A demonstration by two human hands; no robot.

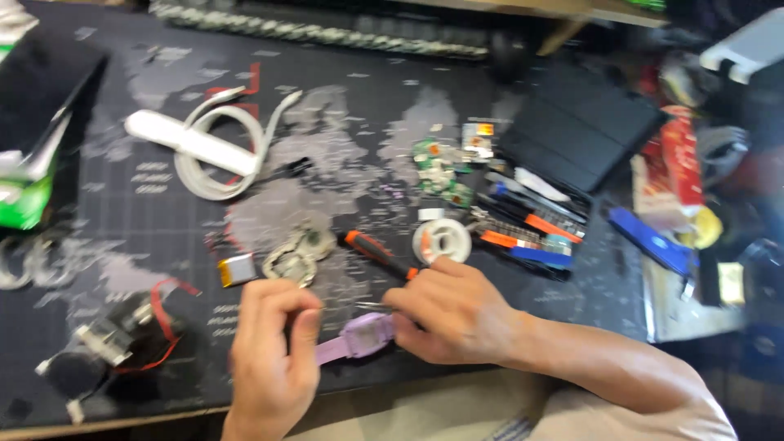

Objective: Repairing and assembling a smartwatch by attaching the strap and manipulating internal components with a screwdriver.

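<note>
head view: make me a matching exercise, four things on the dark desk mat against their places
Things:
1. lilac plastic watch body
2. orange-and-black screwdriver
3. coiled white cable
4. open black tool case

Places:
A. far left of the mat
B. far right of the mat
C. between the left hand and right hand
D. just beyond the right hand

Pairs: 1-C, 2-D, 3-A, 4-B

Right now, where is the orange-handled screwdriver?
In the head view, the orange-handled screwdriver lies on the dark mat just above the right hand, between the metal part and the solder spool.
</note>
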